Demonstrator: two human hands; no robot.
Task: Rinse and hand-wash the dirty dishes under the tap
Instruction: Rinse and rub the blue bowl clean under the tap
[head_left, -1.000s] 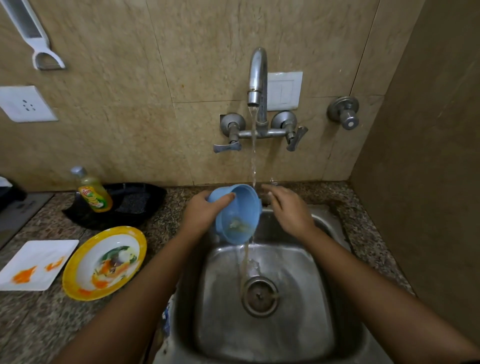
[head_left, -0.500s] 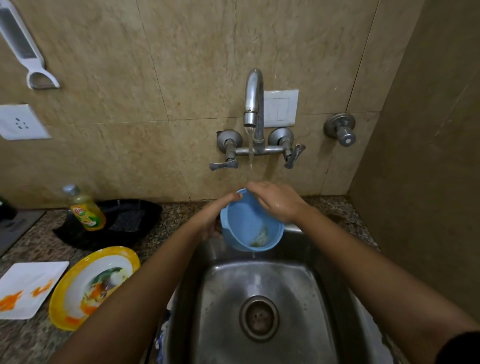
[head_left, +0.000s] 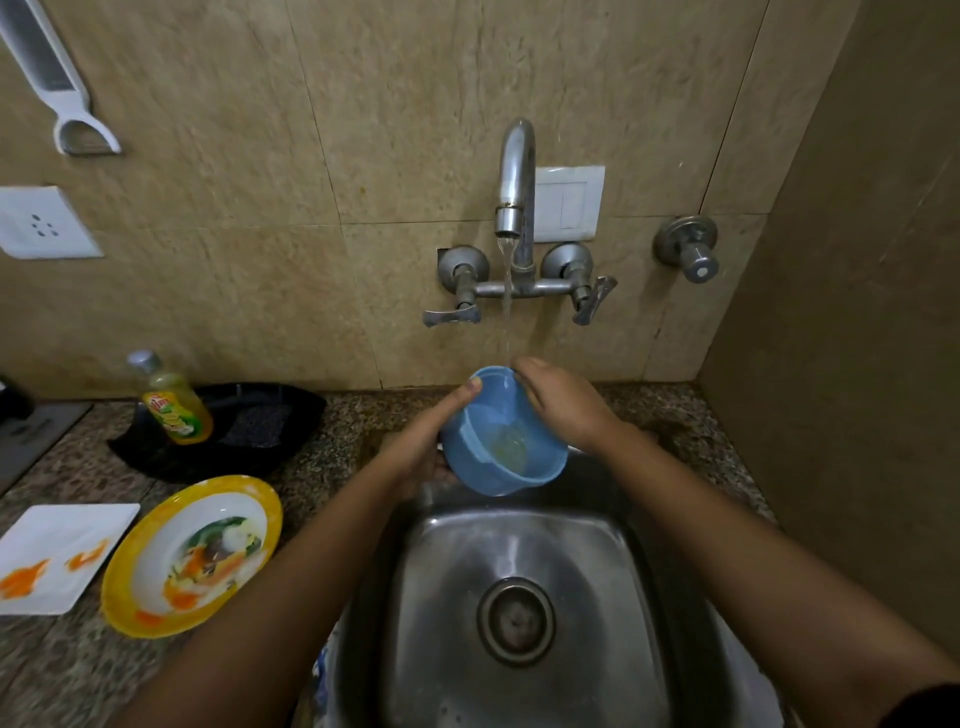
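Beige tiles (head_left: 208, 291) back a steel sink (head_left: 441, 571); above it the tap (head_left: 515, 176) runs into a blue plastic bowl (head_left: 483, 415). Left hand (head_left: 415, 452) grips its side, thumb on the rim; right hand (head_left: 566, 410) curls over the far rim.

- The back wall (head_left: 218, 270) is faced with large beige, marble-look tiles with thin dark joints.
- A white power socket (head_left: 44, 223) is set into it at far left, and a white switch plate (head_left: 571, 202) near the middle.
- A white-handled peeler (head_left: 57, 88) hangs on it at upper left.
- A round metal valve (head_left: 688, 254) projects from it at right.
- A plain brown side wall (head_left: 857, 312) meets it at the right corner.
- A speckled granite countertop (head_left: 67, 670) runs along its foot.
- The light is dim and warm.
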